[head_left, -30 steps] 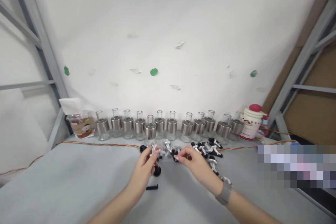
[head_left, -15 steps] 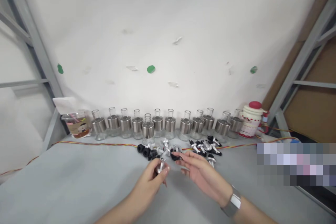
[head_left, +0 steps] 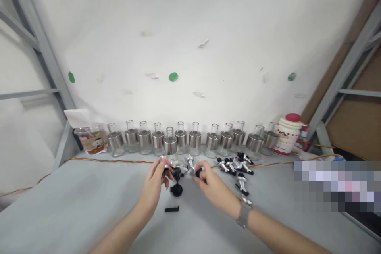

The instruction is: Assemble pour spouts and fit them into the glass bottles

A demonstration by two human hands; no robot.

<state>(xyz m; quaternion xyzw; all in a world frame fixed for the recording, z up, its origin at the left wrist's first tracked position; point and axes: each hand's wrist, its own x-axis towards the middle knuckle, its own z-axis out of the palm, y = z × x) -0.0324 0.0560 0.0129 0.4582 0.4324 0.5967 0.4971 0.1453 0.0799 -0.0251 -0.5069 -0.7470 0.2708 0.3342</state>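
My left hand (head_left: 154,178) is closed, its fingertips curled around a small black plastic part (head_left: 164,172) that they mostly cover. On the other side of the pile, my right hand (head_left: 210,182) pinches a round black cap (head_left: 199,172) between thumb and fingers. Between the hands lie loose silver pourer spouts (head_left: 190,162) and black fittings (head_left: 176,172). Nearer to me are a black disc-shaped piece (head_left: 176,190) and a short black strip (head_left: 172,209), both flat on the table. Right of my right hand lies a silver spout with black ends (head_left: 242,183).
A row of glass bottles with steel collars (head_left: 194,139) stands along the wall. More silver-and-black spouts (head_left: 236,164) are heaped at the right. A twisted cable (head_left: 119,160) crosses the table (head_left: 74,202). A drink cup (head_left: 93,141) and a cream-and-red flask (head_left: 288,135) flank the row.
My left hand has moved up and left to the pile; the silver spout in it no longer shows. My right hand has closed on a black cap. The black disc and strip now show.
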